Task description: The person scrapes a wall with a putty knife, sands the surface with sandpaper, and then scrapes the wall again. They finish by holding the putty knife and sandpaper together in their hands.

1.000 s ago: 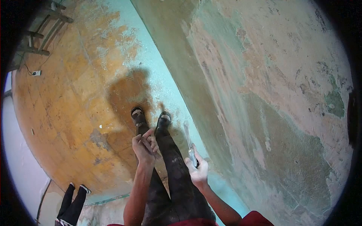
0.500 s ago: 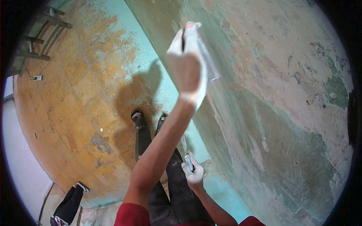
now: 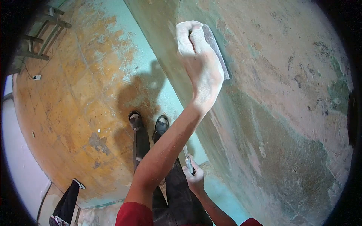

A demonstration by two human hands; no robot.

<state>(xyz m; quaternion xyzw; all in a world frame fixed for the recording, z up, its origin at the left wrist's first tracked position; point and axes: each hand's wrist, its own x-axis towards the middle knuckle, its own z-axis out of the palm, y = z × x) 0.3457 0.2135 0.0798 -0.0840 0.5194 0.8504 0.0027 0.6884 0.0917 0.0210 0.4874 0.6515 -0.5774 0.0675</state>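
Observation:
My left hand, coated in white dust, is curled around a flat, wide grey scraper blade. The blade's long face lies against or very close to the wall; its grip is hidden by my fingers. Lower down, my right hand is closed around the handle of a putty knife. Its thin blade points up and away from me, partly hidden behind my left forearm. White powder covers the right fingers too.
A worn yellow floor with a pale turquoise border meets the wall beside my feet. Wooden furniture stands at the upper left, near a white socket block with a cord. Another person's dark-trousered leg shows at the lower left.
My left hand has shifted slightly right with the blade, and its wrist has bent. The blade now looks more upright. My right hand has hardly moved.

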